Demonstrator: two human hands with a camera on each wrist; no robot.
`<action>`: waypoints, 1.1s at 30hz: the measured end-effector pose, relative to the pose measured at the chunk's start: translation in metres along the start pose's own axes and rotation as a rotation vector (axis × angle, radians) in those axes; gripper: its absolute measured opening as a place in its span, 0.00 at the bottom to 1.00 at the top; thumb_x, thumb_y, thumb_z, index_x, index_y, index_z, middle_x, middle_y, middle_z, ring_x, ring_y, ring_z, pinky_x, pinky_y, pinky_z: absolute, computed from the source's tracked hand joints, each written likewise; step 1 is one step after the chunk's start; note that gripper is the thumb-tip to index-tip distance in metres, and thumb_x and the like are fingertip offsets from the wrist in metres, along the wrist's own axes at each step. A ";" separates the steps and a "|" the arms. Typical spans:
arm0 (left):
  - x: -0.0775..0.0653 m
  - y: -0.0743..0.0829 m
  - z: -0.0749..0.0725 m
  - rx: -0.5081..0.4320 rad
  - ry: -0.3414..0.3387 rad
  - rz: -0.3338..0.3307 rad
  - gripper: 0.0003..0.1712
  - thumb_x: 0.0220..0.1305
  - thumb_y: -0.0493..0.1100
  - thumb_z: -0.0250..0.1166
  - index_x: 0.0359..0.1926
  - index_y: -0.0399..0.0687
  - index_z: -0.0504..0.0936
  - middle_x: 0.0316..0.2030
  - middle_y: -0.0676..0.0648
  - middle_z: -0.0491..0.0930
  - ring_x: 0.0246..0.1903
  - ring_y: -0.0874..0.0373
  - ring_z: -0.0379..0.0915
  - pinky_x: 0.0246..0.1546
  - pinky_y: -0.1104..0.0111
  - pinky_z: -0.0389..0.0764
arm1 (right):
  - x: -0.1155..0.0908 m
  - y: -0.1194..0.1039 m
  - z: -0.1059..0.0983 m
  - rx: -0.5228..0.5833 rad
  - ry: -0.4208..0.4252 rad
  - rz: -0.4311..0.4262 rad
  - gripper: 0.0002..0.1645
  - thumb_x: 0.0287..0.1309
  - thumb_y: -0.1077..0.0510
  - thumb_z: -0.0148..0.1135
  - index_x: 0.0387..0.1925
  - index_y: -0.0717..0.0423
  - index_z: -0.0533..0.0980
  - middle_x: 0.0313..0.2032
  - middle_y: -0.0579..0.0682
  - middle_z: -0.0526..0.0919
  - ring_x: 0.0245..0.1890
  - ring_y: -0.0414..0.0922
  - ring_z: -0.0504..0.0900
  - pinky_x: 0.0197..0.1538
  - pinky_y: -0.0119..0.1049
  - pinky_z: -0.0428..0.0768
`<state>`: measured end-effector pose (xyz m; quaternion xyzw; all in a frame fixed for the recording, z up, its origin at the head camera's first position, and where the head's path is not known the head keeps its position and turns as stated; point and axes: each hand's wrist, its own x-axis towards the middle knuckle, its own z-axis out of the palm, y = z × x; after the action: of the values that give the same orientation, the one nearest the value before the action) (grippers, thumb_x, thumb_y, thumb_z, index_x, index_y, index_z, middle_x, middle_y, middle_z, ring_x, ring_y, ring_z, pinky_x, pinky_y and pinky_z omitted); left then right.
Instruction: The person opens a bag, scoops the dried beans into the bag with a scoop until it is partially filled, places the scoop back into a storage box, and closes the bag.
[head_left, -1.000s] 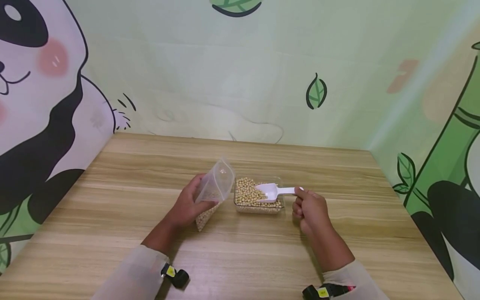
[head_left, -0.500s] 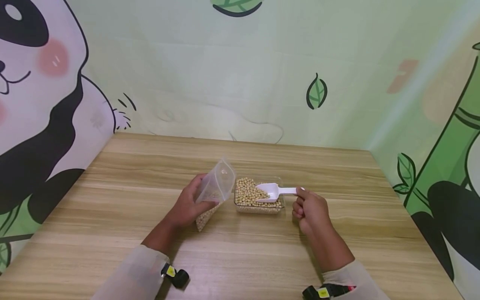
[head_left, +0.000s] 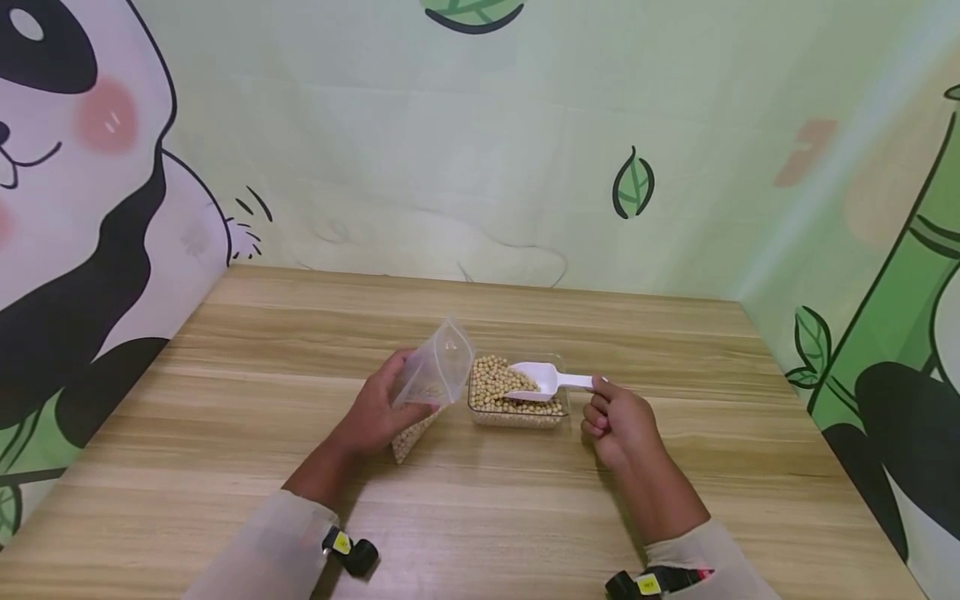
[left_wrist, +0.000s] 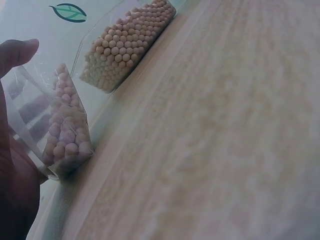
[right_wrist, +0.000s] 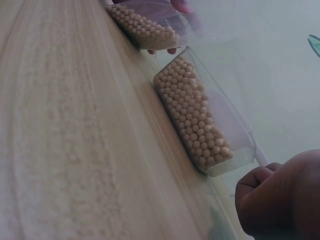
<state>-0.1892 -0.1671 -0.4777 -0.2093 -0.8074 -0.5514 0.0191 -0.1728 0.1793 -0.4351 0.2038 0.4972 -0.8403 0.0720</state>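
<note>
My left hand (head_left: 375,412) grips a clear plastic bag (head_left: 433,371) round its side, thumb in front. The bag leans right, its mouth spread, with round pale-yellow beans in its lower part, as the left wrist view shows. Just right of it, a clear rectangular box (head_left: 561,363) stands on the table, filled with the same kind of beans (head_left: 491,385). Between thumb and curled fingers my right hand (head_left: 622,421) holds the handle of a white scoop (head_left: 546,379). Its blade lies at the top of the beans in the box, carrying some. In the right wrist view the box wall (right_wrist: 220,107) partly hides the scoop.
The wood-grain table (head_left: 480,525) extends around the box and bag. Behind it rises a pale green wall (head_left: 450,167) with printed leaves and a panda. Black wrist cameras (head_left: 360,557) sit on both sleeves.
The scoop has shifted slightly up and away from me, its blade tilting a little, with beans on it. The bag's mouth has edged slightly right; the box stays put.
</note>
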 end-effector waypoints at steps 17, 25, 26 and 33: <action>0.000 -0.002 0.001 0.001 0.002 0.000 0.39 0.67 0.40 0.75 0.74 0.46 0.70 0.63 0.36 0.79 0.58 0.43 0.76 0.58 0.50 0.78 | -0.009 -0.006 0.004 0.070 -0.037 -0.041 0.22 0.88 0.56 0.43 0.30 0.53 0.69 0.15 0.37 0.58 0.14 0.33 0.57 0.24 0.25 0.55; 0.000 -0.003 0.000 -0.002 0.000 0.007 0.38 0.67 0.40 0.75 0.74 0.46 0.71 0.62 0.36 0.80 0.56 0.44 0.76 0.57 0.52 0.78 | -0.024 -0.014 0.016 0.085 -0.063 -0.088 0.22 0.88 0.56 0.43 0.30 0.52 0.70 0.15 0.37 0.58 0.14 0.33 0.57 0.24 0.26 0.53; 0.000 -0.003 -0.001 -0.001 0.000 0.009 0.38 0.67 0.40 0.75 0.74 0.46 0.71 0.62 0.36 0.80 0.56 0.45 0.76 0.56 0.52 0.78 | -0.025 -0.014 0.017 0.086 -0.067 -0.088 0.22 0.88 0.56 0.43 0.30 0.52 0.70 0.15 0.37 0.58 0.14 0.33 0.57 0.25 0.26 0.53; 0.001 -0.002 0.000 -0.006 -0.004 0.021 0.38 0.66 0.39 0.76 0.74 0.45 0.71 0.61 0.36 0.80 0.55 0.45 0.76 0.56 0.52 0.78 | -0.036 -0.017 0.023 0.127 -0.055 -0.076 0.22 0.87 0.54 0.46 0.30 0.53 0.71 0.15 0.38 0.58 0.13 0.34 0.57 0.24 0.26 0.55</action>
<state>-0.1905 -0.1674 -0.4796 -0.2190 -0.8035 -0.5531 0.0227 -0.1518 0.1644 -0.3966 0.1657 0.4480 -0.8776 0.0404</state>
